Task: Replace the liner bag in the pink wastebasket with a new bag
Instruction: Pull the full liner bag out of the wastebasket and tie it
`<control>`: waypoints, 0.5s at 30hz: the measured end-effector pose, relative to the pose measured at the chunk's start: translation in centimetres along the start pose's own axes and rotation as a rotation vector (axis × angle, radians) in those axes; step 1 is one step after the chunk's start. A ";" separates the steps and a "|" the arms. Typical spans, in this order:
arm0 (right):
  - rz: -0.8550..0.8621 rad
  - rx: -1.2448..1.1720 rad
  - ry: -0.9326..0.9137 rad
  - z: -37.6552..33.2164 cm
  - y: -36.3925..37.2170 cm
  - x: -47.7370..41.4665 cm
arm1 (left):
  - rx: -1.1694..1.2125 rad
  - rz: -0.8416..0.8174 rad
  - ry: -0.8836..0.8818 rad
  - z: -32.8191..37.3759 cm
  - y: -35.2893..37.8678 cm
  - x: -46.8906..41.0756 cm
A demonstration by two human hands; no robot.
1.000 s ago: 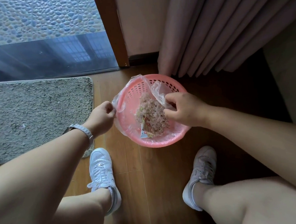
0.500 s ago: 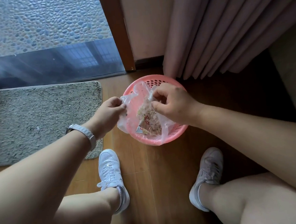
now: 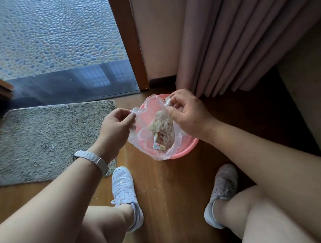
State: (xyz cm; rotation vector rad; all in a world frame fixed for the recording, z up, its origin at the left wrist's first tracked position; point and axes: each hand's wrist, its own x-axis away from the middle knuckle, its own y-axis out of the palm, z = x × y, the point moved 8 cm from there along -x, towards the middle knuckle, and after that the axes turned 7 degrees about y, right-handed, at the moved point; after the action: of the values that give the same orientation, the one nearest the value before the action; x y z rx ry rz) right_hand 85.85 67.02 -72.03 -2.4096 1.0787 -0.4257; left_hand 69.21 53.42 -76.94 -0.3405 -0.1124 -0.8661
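Scraps (image 3: 161, 125) in liner bag (image 3: 144, 139), over pink wastebasket (image 3: 188, 148), left hand (image 3: 114, 128), right hand (image 3: 189, 115) pinching corners

Lit softly by daylight through the glass door (image 3: 55, 43), upper left. Dim and shadowed at right, past the curtain (image 3: 235, 40). Bent strongly at edges by wide-angle lens. Slightly soft throughout.

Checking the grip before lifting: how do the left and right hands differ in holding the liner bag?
The left hand pinches the liner bag left of the pink wastebasket; the right hand pinches it over the far rim. The left wrist wears a watch, the right is bare. Both hold the bag.
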 end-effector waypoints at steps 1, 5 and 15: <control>0.020 -0.012 -0.011 -0.4 -0.3 0.2 | 0.015 0.004 0.012 0.6 0.0 0.2; 0.119 -0.050 -0.007 -1.4 -1.6 0.9 | -0.041 0.088 0.133 3.6 0.3 0.7; 0.201 -0.141 -0.007 -0.4 -2.6 -0.3 | 0.291 -0.055 0.175 6.3 4.3 0.3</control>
State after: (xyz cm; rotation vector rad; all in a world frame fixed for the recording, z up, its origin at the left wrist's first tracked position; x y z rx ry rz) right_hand 87.09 68.70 -70.31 -2.3879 1.3736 -0.2820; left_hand 72.96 57.87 -71.99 0.0115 -0.0842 -0.9162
